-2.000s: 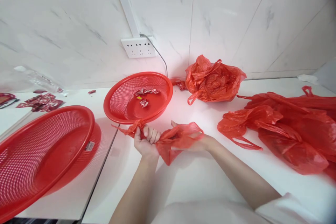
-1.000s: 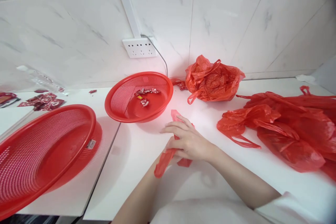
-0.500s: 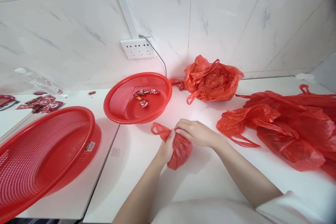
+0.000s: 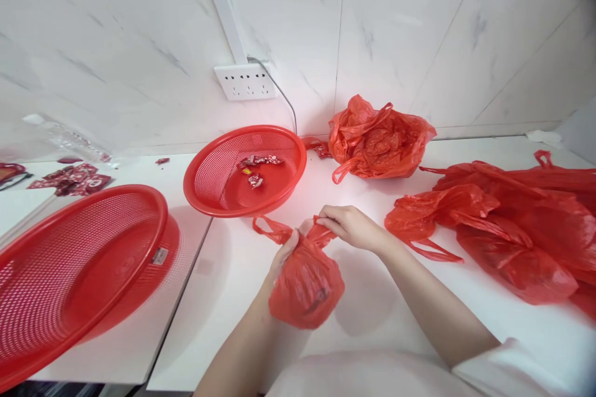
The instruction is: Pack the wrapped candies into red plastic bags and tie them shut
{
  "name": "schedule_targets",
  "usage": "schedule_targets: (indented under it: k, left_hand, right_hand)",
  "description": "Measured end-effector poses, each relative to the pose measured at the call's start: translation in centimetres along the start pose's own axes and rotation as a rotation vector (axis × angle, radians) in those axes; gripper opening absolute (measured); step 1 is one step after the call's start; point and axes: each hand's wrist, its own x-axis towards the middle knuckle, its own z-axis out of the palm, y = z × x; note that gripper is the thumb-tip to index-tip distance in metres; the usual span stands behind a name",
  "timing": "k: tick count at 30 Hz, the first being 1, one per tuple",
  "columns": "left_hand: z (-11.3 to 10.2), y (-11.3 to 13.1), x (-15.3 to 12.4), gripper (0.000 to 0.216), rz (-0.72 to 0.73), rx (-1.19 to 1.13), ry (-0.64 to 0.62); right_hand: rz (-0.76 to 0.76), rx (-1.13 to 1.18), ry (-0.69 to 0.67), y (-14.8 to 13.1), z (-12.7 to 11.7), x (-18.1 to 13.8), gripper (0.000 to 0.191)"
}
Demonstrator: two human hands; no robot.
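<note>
A small red plastic bag (image 4: pixel 307 285) hangs above the white counter, bulging at its bottom with something dark inside. My left hand (image 4: pixel 286 251) is closed around its gathered neck. My right hand (image 4: pixel 351 227) pinches the bag's handles at the top, just right of the left hand. One handle loop sticks out to the left toward the small red basket (image 4: pixel 205 192).
The small basket holds a few wrapped candies (image 4: pixel 256 170). A large red basket (image 4: pixel 28 335) sits at the left. A stuffed red bag (image 4: pixel 379 139) stands by the wall, and a heap of red bags (image 4: pixel 512 223) lies at the right. A wall socket (image 4: pixel 244 80) is behind.
The bag went from being stretched between both hands to being gathered; it now hangs fuller and lower from my left hand, with my right hand pinching the handles.
</note>
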Motion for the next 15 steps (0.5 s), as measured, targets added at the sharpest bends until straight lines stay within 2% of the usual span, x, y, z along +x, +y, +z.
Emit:
schedule_targets:
  k: [4, 9, 11, 15]
  left_hand:
    - [-0.8, -0.2, 0.3, 0.049, -0.043, 0.012, -0.107]
    - [-1.5, 0.8, 2.1, 0.054, -0.015, 0.195, -0.319]
    - [-1.4, 1.2, 2.6, 0.058, -0.018, 0.267, -0.318]
    - [-0.6, 1.4, 2.9, 0.059, 0.020, 0.406, -0.210]
  right_hand:
    - [-0.015, 0.006, 0.015, 0.4, -0.3, -0.1, 0.023]
    - [-0.006, -0.021, 0.061, 0.5, -1.7, -0.4, 0.024]
    - [0.014, -0.009, 0.102, 0.3, -2.4, -0.6, 0.026]
    - [0.092, 0.071, 0.186, -0.7, -3.2, -1.0, 0.029]
